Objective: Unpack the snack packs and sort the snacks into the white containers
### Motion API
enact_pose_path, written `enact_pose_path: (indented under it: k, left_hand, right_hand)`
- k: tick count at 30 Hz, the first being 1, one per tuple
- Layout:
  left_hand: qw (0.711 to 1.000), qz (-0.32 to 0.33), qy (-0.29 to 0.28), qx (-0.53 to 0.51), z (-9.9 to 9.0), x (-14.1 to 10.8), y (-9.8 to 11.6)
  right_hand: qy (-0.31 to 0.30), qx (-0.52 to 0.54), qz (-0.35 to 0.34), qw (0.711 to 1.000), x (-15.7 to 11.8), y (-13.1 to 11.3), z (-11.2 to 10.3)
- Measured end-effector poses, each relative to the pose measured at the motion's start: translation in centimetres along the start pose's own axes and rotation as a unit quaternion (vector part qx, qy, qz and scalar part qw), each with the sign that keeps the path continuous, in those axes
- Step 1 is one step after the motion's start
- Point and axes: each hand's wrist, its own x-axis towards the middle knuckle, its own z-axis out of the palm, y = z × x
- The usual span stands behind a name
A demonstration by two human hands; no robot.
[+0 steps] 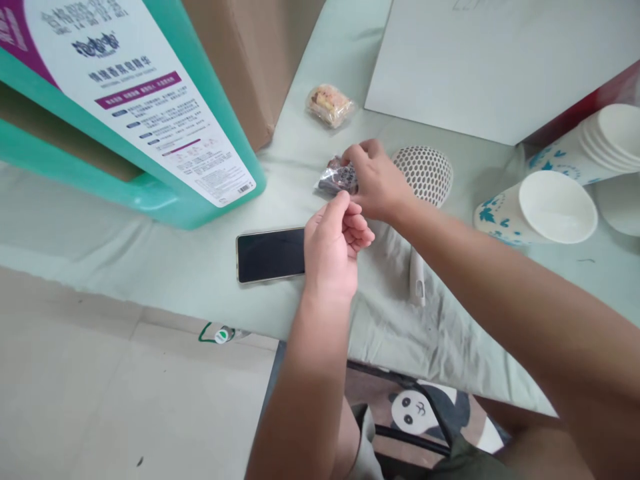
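Note:
A small clear wrapped packet with dark contents lies on the cloth-covered table, and the fingers of my right hand are closed on its right side. My left hand is just below, palm turned up, with its fingers curled and its thumb near the packet's lower edge; whether it grips anything is hidden. Partly behind my left hand lies a black phone. A second wrapped packet, pale with a pinkish filling, rests farther back. Beyond my right hand is a white hairbrush with a holed back.
A large green bottle and a brown cardboard box stand at the left. Paper cups are at the right, below a white box. The table's front edge runs below my hands, above a panda-patterned item.

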Motion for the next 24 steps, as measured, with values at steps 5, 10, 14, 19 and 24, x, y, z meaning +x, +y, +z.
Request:
enact_pose_path:
  k: [5, 10, 14, 19, 24]
  left_hand:
    - [0.999, 0.026, -0.038, -0.017, 0.8, -1.2, 0.5]
    - [0.982, 0.028, -0.181, 0.044, 2.2, -2.6, -2.2]
    - [0.948, 0.047, -0.281, 0.146, 5.0, -4.2, -7.3]
    - [0.927, -0.074, -0.336, 0.150, 9.0, -6.8, -12.6]
    - [0.927, -0.159, -0.323, 0.101, 10.6, -7.7, -14.9]
  right_hand:
    - [0.105, 0.120, 0.044, 0.986, -10.4, -0.4, -4.2]
    - [0.110, 0.434, 0.198, 0.872, -23.6, 2.5, -5.6]
    - [0.159, 0.544, 0.327, 0.756, -28.3, 4.6, -5.6]
    - [0.219, 0.517, 0.318, 0.764, -28.5, 6.2, -6.9]
    - [0.215, 0.582, 0.371, 0.691, -29.7, 8.5, -8.1]
